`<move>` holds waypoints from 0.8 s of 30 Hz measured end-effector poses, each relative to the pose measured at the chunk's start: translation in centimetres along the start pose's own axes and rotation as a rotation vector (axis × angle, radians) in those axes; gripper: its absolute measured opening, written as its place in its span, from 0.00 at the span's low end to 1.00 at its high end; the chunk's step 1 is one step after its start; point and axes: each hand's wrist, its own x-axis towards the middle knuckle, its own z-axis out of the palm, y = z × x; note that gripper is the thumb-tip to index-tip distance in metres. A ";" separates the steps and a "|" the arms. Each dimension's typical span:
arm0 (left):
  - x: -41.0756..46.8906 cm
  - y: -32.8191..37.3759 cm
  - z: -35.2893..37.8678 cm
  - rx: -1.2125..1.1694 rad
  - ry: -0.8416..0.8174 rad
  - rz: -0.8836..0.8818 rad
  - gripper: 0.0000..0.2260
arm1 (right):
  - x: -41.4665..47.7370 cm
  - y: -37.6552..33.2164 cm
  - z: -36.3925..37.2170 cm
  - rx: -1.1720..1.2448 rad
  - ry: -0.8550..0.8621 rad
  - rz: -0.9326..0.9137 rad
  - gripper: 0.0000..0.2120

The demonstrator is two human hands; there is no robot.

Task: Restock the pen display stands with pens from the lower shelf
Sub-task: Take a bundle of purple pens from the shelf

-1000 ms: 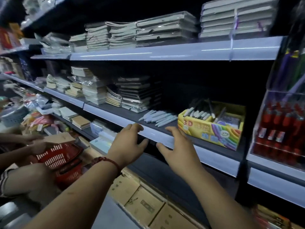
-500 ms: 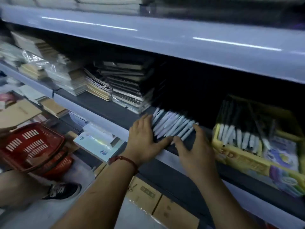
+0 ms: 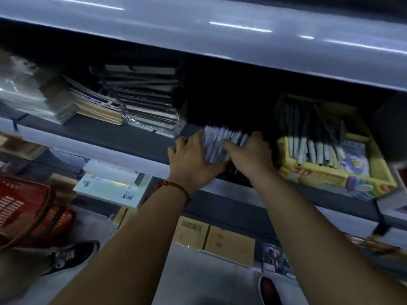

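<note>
Shelving [image 3: 242,29] crosses your view, dim and somewhat blurred. Far to the left of your left grip, and lower down, sits a red basket [image 3: 26,216], with a dark shoe [image 3: 72,256] on the floor beneath it. Nearer, below and left of that grip, lies a white packet [image 3: 108,188] marked 8K. Above and left of the grip, stacks of notebooks [image 3: 141,102] rest on the dark shelf [image 3: 123,139].

Your left grip [image 3: 193,159], with a red cord [image 3: 176,188] round its wrist, curls its fingers along the left side of a bundle of pens [image 3: 217,139] at the shelf's front edge. Your right grip [image 3: 251,155] closes on the same bundle from the right, thumb laid across the barrels, so the pens are pressed between the two grips.

Just to the right of the right grip stands a yellow box [image 3: 330,172] holding dark markers [image 3: 312,148] with pale ends. Below both grips, under the shelf, brown cartons [image 3: 229,241] line the floor.
</note>
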 end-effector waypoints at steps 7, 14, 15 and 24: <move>1.0 -0.1 0.5 -0.145 -0.087 0.084 0.44 | 1.0 -1.3 1.8 -0.165 -0.023 0.085 0.41; 1.4 -0.3 -1.1 -0.606 -0.252 0.010 0.43 | 2.2 -3.3 2.0 -0.291 -0.137 0.182 0.46; 1.3 -0.4 -1.2 -0.641 -0.262 -0.009 0.42 | 2.6 -3.4 1.9 -0.339 -0.175 0.172 0.47; 0.4 0.4 -0.9 -0.538 -0.179 0.023 0.29 | 3.8 -4.5 1.1 -0.819 -0.353 0.073 0.40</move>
